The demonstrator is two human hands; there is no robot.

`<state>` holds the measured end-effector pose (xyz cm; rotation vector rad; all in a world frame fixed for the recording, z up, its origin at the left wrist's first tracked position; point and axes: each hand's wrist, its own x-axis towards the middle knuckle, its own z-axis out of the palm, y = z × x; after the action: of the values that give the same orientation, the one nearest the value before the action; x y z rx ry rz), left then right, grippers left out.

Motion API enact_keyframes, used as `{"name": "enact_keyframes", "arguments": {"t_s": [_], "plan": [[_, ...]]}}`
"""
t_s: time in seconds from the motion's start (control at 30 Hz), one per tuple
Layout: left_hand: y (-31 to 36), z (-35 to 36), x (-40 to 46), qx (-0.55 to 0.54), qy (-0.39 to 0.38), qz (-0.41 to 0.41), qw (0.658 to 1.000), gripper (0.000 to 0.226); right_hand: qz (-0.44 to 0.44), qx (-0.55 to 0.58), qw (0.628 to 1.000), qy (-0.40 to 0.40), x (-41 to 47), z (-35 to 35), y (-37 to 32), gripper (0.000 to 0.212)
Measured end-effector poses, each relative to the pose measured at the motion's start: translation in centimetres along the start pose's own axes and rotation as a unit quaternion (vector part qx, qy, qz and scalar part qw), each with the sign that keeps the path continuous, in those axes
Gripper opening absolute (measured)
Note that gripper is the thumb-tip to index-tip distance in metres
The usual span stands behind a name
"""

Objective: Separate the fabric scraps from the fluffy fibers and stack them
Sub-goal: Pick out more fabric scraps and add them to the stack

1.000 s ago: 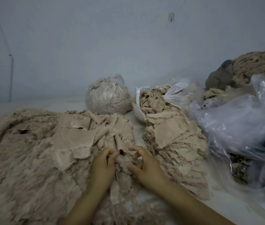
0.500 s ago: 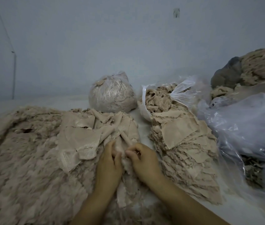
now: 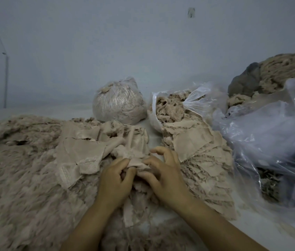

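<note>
A wide heap of beige fluffy fibers covers the left of the surface, with loose beige fabric scraps lying on it. To the right stands a layered stack of flat scraps. At the centre, my left hand and my right hand meet over a small beige scrap with fluff clinging to it. Both hands pinch this scrap between thumb and fingers, just left of the stack.
A tied clear bag of fibers sits at the back centre. An open bag of fibers lies behind the stack. Crumpled clear plastic bags fill the right side, with a grey cloth and more fibers behind. A pale wall rises beyond.
My hands have come closer together and both now pinch the small scrap; a second ago the right hand's fingers were spread more openly. The view has shifted slightly.
</note>
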<state>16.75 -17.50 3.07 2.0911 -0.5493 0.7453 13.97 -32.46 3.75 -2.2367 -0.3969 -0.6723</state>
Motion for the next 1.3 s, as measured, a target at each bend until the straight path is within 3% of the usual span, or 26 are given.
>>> {"name": "enact_keyframes", "arguments": {"t_s": [0.13,0.23,0.3,0.37,0.43,0.57,0.67,0.77,0.87,0.9,0.97,1.03,1.1,1.2,1.3], "plan": [[0.2,-0.3,0.1,-0.01,-0.023,0.065,0.998,0.041,-0.045,-0.003,0.999,0.031,0.2,0.2,0.4,0.02],[-0.1,-0.3,0.1,-0.12,-0.054,0.043,0.99,0.041,0.04,0.108,0.993,0.024,0.4,0.0,0.1,0.037],[-0.5,-0.6,-0.1,-0.155,-0.031,-0.016,0.987,0.052,0.127,0.166,0.976,0.055,0.8,-0.1,0.6,0.038],[-1.0,-1.2,0.0,-0.176,0.017,-0.097,0.979,0.056,0.213,0.257,0.939,0.087,1.4,-0.4,1.7,0.025],[-1.2,-1.3,0.2,-0.165,0.014,-0.121,0.979,0.04,0.268,0.36,0.891,0.067,1.6,-0.5,2.3,0.019],[-1.6,0.4,-0.2,-0.119,-0.14,-0.13,0.974,0.033,0.266,0.438,0.859,0.002,0.7,0.0,1.7,0.02],[-2.0,0.6,-0.2,-0.007,-0.183,-0.094,0.979,0.01,0.288,0.438,0.849,0.073,0.9,0.1,1.6,0.021],[-2.1,0.0,-0.1,0.026,-0.158,-0.065,0.985,0.023,0.325,0.503,0.789,0.141,1.7,-1.1,2.0,0.024],[-1.4,0.0,0.1,-0.014,-0.101,-0.043,0.994,0.013,0.346,0.582,0.729,0.102,2.0,-1.7,1.5,0.028],[-1.1,0.0,0.0,-0.022,-0.122,-0.043,0.991,0.015,0.35,0.601,0.714,0.081,1.8,-1.5,1.2,0.029],[-0.8,0.4,-0.2,-0.057,-0.189,-0.07,0.978,0.043,0.351,0.628,0.694,0.041,1.4,-0.9,0.7,0.03],[-0.9,0.6,-0.3,-0.037,-0.226,-0.05,0.972,0.021,0.34,0.644,0.684,0.037,1.3,-0.7,0.5,0.03],[-1.5,0.8,-0.2,0.029,-0.198,-0.006,0.98,0.04,0.347,0.629,0.69,0.089,1.5,-0.4,1.0,0.029],[-1.7,0.8,-0.2,-0.027,-0.174,-0.019,0.984,0.042,0.363,0.613,0.689,0.131,1.7,-0.3,1.7,0.026],[-1.3,0.7,-0.1,-0.088,-0.151,-0.035,0.984,0.026,0.336,0.571,0.749,0.002,1.6,-1.3,1.4,0.036]]}}
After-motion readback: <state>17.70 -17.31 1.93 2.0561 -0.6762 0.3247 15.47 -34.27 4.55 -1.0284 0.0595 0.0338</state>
